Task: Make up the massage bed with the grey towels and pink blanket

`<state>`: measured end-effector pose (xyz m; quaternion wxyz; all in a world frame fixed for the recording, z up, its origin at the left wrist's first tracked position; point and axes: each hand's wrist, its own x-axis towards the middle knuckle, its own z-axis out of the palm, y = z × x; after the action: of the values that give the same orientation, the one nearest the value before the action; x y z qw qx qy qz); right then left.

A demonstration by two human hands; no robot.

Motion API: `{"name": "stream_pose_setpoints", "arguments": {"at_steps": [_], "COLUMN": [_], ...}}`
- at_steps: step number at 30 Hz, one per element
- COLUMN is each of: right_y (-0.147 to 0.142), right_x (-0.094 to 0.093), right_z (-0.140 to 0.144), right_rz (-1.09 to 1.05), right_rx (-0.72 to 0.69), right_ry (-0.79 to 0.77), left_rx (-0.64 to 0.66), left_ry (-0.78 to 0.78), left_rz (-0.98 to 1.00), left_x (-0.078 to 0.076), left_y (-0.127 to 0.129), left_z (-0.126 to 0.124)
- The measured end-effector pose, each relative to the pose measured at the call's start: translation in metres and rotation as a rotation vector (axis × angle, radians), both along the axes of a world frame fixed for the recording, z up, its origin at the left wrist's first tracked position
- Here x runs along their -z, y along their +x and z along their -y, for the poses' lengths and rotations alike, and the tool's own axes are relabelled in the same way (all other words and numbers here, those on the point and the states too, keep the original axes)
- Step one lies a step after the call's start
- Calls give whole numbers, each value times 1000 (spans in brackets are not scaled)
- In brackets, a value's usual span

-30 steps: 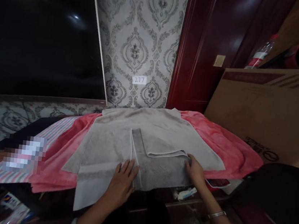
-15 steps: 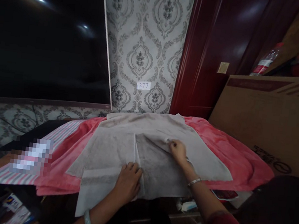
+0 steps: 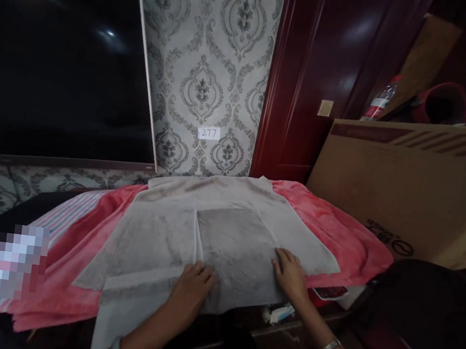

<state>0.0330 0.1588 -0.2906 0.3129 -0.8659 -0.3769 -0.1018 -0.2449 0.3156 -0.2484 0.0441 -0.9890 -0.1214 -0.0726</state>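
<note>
A grey towel (image 3: 158,233) lies spread over a pink towel (image 3: 337,227) on a table. A folded grey panel (image 3: 232,248) lies flat on its near middle. My left hand (image 3: 190,294) presses flat on the near edge of that panel, by its left fold line. My right hand (image 3: 291,272) rests palm down on the panel's right edge, fingers spread. Neither hand grips the cloth.
A striped cloth (image 3: 62,216) lies left of the pink towel. A big dark screen (image 3: 60,57) leans on the patterned wall. A large cardboard box (image 3: 405,190) stands at the right, with a plastic bottle (image 3: 376,104) behind it. A label reads 277 (image 3: 208,133).
My right hand carried the grey flap away from me, laid it flat, then drew back to the panel's right edge. My left hand stayed pressing the near edge.
</note>
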Motion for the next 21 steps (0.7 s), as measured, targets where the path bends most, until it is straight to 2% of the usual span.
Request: {"name": "stream_pose_setpoints", "arguments": {"at_steps": [3,6,8,10,11,13,15,17,19,21], "right_y": [7,11,12,13,14,18,22,27,33,42], "right_x": [4,7,9,9,8,4,-6,-24,-50,-86], "right_z": [21,37,43,46,47,47,47,45,43,38], "right_rz": [-64,-152,-200,-257,-280,-307,-300,-271,-306,-448], "right_rx": [91,117,121,120,116,101,88,81,83,52], "right_ry": [-6,47,60,65,64,54,47,68,151,320], "left_rx": [81,73,1,-99,-162,-259,-310,-320,-335,-374], "left_ry": [0,-123,-296,-482,-535,-538,-533,-604,-703,-768], "left_rz": [-35,83,297,575,694,871,955,1022,1137,1291], "left_x": [-8,-30,-58,-93,-111,-143,-170,-192,-213,-233], "left_y": [4,-3,-15,-32,-42,-60,-78,-93,-105,-114], "left_z": [-5,-20,-36,-57,-69,-92,-113,-130,-142,-153]}}
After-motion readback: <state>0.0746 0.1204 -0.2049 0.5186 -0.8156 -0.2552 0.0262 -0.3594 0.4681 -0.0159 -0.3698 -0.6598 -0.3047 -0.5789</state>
